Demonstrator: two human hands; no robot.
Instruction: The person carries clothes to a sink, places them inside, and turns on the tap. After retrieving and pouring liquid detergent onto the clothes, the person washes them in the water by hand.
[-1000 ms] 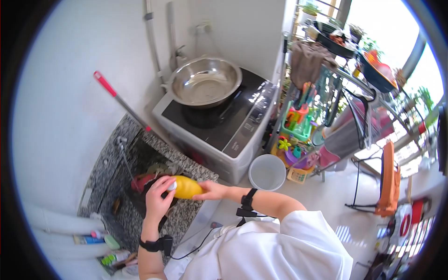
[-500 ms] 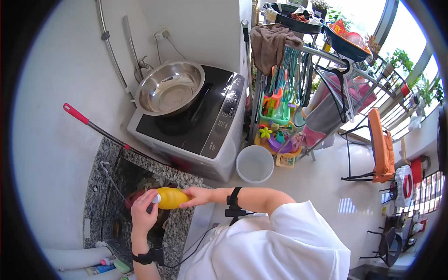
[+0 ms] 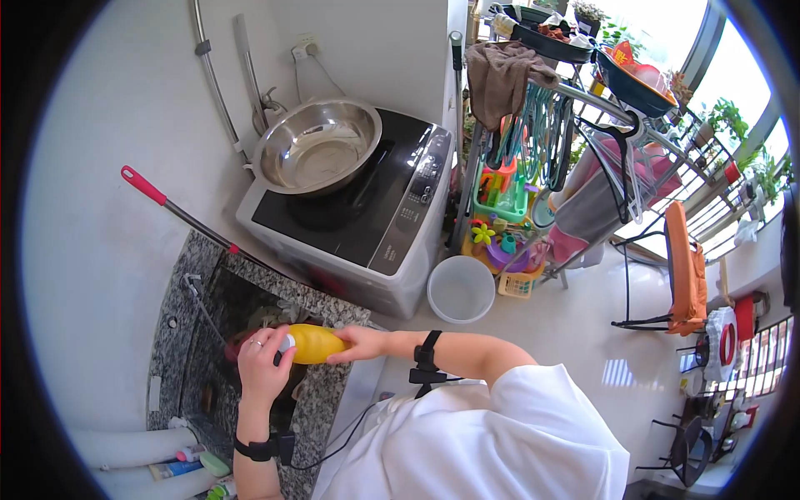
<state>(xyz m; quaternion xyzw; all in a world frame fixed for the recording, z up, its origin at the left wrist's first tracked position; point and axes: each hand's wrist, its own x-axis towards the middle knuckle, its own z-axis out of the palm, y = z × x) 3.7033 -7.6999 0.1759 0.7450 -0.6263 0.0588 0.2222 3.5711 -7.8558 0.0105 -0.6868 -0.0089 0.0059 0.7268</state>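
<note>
The yellow bottle (image 3: 315,344) is above the stone sink (image 3: 337,310), near the edge that is closest to the person. It lies almost on its side, with its cap (image 3: 288,342) to the left and its bottom to the right. Its body is of a plain, strong yellow, smooth and rounded, with a soft shine along the upper side; a label I cannot make out. The cap looks pale, between white and grey, and it is partly covered by fingers. How full the bottle is, I cannot tell.

The left hand (image 3: 262,368), which wears a ring, is bent closely around the cap, with the thumb on the near side and the fingers on the far side. The right hand (image 3: 361,342) has hold of the bottom end, its thumb and fingers closed on the yellow surface; how firmly each hand presses, the view does not show.

Beyond the sink stands a washing machine (image 3: 358,242) with a shiny metal basin (image 3: 325,154) on its top, and just beside it a whitish bucket (image 3: 461,289) is on the floor.
</note>
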